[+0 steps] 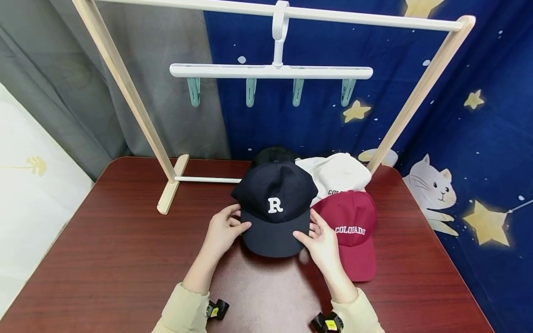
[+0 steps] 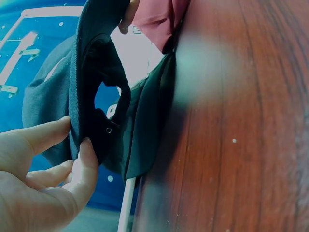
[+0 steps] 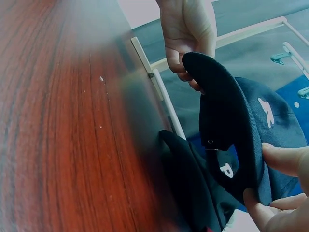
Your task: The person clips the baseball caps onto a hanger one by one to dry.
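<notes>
At nine o'clock on the navy cap (image 1: 281, 182), the left hand (image 1: 222, 232) pinched the brim (image 1: 272, 238); the cap was held over the table (image 1: 125, 259), the hanger (image 1: 270, 71) at twelve; at three, the right hand (image 1: 325, 240) pinched too, a red cap (image 1: 357, 241) at four.

Both hands (image 1: 223, 231) (image 1: 324, 240) pinch with thumbs (image 1: 243, 227) (image 1: 301, 237) turned inward, forearms (image 1: 200, 273) (image 1: 339, 282) stretched forward.

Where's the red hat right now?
In the head view, the red hat is on the right side of the table, just in front of the white hat and beside the right hand, which pinches the navy hat.
</notes>
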Action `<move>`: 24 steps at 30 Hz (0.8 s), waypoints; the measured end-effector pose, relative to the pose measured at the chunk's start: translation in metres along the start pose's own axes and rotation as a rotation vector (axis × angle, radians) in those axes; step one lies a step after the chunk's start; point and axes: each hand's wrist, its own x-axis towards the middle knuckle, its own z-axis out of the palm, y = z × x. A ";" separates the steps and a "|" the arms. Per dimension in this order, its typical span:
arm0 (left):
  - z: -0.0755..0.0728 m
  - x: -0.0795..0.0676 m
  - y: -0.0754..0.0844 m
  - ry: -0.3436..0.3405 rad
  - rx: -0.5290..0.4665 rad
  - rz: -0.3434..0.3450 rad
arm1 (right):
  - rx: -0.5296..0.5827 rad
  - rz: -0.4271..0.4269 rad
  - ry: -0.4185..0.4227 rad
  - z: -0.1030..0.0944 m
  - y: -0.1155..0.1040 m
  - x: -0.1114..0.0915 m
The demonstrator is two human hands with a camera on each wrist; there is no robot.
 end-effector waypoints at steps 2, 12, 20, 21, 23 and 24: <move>-0.001 0.000 0.002 0.003 -0.013 -0.005 | -0.001 0.000 0.002 0.001 0.001 0.001; -0.005 0.003 0.006 -0.003 -0.113 -0.050 | 0.066 0.000 -0.016 0.002 -0.001 0.005; -0.008 0.001 0.009 -0.012 -0.143 -0.075 | 0.038 -0.039 -0.008 0.002 -0.003 0.006; -0.008 0.002 0.010 -0.014 -0.150 -0.077 | 0.034 -0.043 -0.007 0.002 -0.003 0.007; -0.009 0.003 0.009 -0.021 -0.163 -0.078 | 0.028 -0.048 -0.008 0.002 -0.003 0.007; -0.009 0.004 0.009 -0.024 -0.166 -0.078 | 0.024 -0.048 -0.007 0.002 -0.003 0.008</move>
